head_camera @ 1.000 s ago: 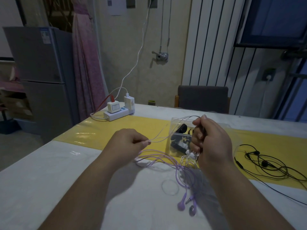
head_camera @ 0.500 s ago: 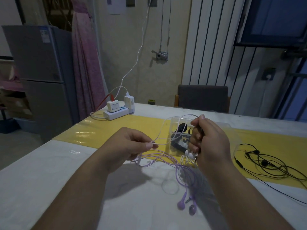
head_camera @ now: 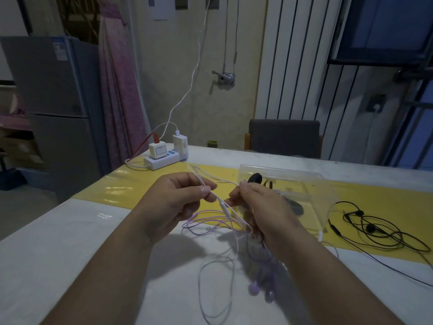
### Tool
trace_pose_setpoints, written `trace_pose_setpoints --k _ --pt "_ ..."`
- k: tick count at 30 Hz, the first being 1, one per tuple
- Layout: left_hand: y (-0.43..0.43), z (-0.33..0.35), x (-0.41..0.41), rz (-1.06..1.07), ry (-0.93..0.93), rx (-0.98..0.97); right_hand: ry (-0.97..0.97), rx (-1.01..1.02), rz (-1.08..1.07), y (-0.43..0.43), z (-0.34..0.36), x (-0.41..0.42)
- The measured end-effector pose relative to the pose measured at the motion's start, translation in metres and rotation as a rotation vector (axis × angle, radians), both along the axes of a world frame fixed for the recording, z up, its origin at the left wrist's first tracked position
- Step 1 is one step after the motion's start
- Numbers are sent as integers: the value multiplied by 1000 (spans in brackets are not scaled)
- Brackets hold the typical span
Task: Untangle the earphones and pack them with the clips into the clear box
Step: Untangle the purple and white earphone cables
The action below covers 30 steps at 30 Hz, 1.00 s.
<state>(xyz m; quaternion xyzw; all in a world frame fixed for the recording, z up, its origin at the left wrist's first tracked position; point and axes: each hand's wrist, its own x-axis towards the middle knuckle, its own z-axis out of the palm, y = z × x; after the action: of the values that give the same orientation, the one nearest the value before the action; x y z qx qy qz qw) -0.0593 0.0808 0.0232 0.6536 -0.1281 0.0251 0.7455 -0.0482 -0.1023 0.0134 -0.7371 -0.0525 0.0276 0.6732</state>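
Table edge (head_camera: 56, 219) far left, left hand (head_camera: 173, 202), right hand (head_camera: 264, 207) each grip pinching pink earphones (head_camera: 224, 206), clear box (head_camera: 307, 188) just behind

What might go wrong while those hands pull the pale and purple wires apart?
The left hand and right hand pinch the pale cable, which crosses loops of the purple earphones; a hard pull may tighten the tangle. The right hand is just before the clear box and might knock it.

Left hand (head_camera: 173, 205) and right hand (head_camera: 264, 207) pinch pale pink earphone cable (head_camera: 199, 178) above desk (head_camera: 70, 254); purple earphones (head_camera: 254, 288) tangled beneath; clear box (head_camera: 304, 186) just behind.
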Motion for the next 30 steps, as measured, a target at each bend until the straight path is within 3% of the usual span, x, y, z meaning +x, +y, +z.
trace_pose_setpoints --k 5,11,18,23,30 --pt "2 -1 3 81 -16 -50 38 -5 206 0 5 -7" --pt "2 -3 9 187 36 -126 82 20 282 -4 4 -7" --pt "11 -2 17 349 111 -410 26 -144 366 -6 6 -11" --pt "16 -5 21 445 130 -536 148 -75 481 -12 11 -12" --pt "23 -6 27 373 256 -771 80 -207 457 -9 6 -10"
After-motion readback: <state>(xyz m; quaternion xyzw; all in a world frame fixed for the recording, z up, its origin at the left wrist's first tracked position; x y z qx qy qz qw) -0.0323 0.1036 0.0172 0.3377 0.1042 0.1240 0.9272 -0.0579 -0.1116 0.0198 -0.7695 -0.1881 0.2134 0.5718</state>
